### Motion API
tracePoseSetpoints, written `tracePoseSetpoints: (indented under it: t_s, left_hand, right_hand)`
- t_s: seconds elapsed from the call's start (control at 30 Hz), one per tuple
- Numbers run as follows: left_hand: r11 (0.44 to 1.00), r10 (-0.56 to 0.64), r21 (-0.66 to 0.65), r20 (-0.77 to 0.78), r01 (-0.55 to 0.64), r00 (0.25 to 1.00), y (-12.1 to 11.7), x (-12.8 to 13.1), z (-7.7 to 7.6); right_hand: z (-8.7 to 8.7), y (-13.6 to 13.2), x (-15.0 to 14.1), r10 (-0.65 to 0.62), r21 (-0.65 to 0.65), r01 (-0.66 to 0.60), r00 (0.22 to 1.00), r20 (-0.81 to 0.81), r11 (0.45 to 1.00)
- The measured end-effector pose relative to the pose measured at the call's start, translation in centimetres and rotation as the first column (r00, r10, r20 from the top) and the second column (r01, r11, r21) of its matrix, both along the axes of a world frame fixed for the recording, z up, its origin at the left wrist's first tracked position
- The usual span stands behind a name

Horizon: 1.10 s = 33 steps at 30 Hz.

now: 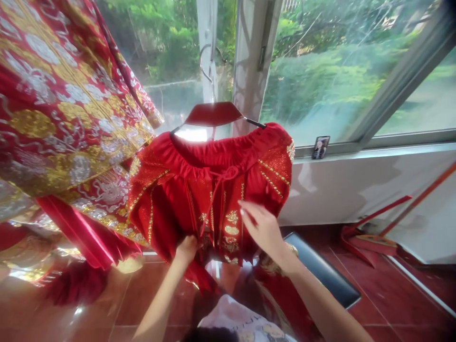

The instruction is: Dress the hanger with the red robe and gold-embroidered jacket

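A red skirt (178, 190) with gold embroidery hangs folded over a red hanger (213, 113), whose metal hook rests on the window frame. My left hand (185, 248) is closed on the skirt's lower fabric, its fingers tucked into the cloth. My right hand (262, 229) lies on the front of the skirt beside the gold panels, fingers stretched out and apart. A red drawstring bow (228, 174) dangles from the gathered waistband above my hands.
A large red and gold embroidered robe (60, 109) hangs at the left, brushing the skirt. A dark padded stool (322, 270) stands behind my right arm. Red and orange rods (374, 223) lean on the white wall at right. A small card (320, 147) sits on the window sill.
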State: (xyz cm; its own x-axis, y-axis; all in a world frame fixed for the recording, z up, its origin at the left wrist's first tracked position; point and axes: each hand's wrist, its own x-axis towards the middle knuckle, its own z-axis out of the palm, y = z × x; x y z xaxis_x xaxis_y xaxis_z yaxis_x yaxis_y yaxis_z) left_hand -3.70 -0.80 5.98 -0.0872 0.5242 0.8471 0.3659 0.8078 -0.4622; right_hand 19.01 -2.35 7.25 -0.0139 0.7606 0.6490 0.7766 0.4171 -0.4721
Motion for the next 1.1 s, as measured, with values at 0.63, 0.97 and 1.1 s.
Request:
tracePoseSetpoints:
  t_s: [0.63, 0.97, 1.1]
  left_hand:
    - [-0.373, -0.698, -0.306, 0.715, 0.876, -0.048, -0.7, -1.6, 6.3]
    - [0.028, -0.856, -0.21, 0.499, 0.977, 0.132, 3.5, 4.0, 13.1]
    - [0.048, -0.807, -0.325, 0.544, 0.945, 0.229, 4.6, 4.0, 13.4]
  right_hand:
    - [6.2, 0.6, -1.7, 0.419, 0.073, -0.489, 0.806, 0.418, 0.869]
    - [3.7, 4.3, -5.6, 0.094, -0.211, -0.154, 0.959, -0.266, 0.965]
    - [3.5, 5.5, -7.0, 0.024, -0.108, -0.08, 0.896, -0.444, 0.991]
